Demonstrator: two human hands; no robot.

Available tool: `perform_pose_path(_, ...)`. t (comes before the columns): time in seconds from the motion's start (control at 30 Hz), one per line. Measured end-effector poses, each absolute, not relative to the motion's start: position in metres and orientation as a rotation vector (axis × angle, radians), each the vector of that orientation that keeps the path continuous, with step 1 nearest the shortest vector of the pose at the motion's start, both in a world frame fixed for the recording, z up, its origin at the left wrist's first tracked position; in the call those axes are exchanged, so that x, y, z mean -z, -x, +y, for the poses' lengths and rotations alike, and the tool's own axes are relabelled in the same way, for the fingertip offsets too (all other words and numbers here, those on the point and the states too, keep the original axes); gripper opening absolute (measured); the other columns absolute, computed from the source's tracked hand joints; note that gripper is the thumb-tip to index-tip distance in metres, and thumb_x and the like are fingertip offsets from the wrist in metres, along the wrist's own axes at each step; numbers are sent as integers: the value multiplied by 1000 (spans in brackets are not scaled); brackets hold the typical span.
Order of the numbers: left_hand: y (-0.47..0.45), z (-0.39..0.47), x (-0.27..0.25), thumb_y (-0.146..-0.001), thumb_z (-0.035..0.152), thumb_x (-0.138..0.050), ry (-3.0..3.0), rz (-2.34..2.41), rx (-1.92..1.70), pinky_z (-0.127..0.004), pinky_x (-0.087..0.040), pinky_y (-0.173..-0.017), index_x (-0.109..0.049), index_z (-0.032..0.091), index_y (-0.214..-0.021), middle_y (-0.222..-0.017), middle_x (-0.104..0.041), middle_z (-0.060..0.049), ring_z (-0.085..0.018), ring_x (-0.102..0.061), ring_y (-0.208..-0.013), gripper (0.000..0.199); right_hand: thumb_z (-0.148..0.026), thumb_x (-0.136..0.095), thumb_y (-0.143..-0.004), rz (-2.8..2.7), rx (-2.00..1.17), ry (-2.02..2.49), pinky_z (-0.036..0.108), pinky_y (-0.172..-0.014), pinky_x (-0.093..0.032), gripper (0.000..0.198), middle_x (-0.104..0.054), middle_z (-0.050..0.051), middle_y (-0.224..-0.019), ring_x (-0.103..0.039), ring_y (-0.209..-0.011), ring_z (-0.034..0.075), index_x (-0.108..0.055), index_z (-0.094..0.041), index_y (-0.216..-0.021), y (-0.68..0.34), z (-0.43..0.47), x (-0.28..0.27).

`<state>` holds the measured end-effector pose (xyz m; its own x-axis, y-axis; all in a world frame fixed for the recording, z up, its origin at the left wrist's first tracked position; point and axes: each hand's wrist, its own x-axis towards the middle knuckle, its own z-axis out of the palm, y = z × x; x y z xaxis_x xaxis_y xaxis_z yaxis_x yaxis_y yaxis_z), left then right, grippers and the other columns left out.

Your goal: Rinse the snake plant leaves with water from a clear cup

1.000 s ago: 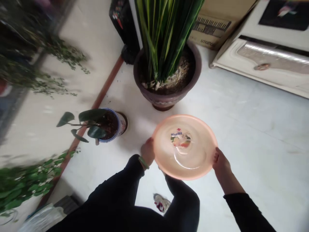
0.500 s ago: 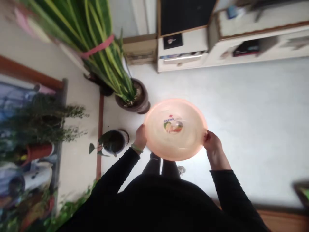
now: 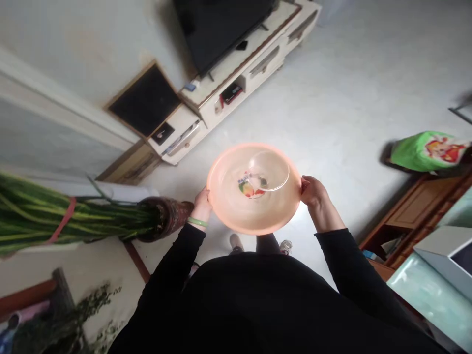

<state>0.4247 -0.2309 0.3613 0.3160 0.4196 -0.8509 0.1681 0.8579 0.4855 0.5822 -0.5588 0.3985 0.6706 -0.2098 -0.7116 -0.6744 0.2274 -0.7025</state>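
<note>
Above the pale floor (image 3: 342, 113), left hand (image 3: 202, 202) and right hand (image 3: 312, 192) clasp the pink basin (image 3: 236, 211) by its rim; potted plant (image 3: 162, 219) just left, TV cabinet (image 3: 236, 83) beyond.

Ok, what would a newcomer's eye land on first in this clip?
The pink basin at centre, held by its rim between the left hand and right hand, with a fruit sticker inside. Next, the striped-leaf potted plant at left and the dark television on its white stand up top.
</note>
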Motion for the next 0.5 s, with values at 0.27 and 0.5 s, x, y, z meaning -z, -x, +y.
perform_pose_path(0.27,-637,-314,-403,-89,-5,-47,-690,1221,3,-32,-61,-102,-75,9,-127,-71,-74,-2,-19,-78,-78,49,-11,-62,-92,1017,-247,1154,19,-56,-50,19,-59,-3,-63,-55,-58,11,-58,-21,-76,-732,-650,-453)
perform_pose_path(0.5,-830,-383,-437,-83,-5,-50,-728,1014,146,-36,-65,-101,-72,8,-140,-90,-84,-9,-25,-83,-93,62,-12,-57,-97,1070,-39,1090,15,-53,-47,21,-62,-2,-63,-55,-56,8,-62,-19,-79,-859,-728,-494)
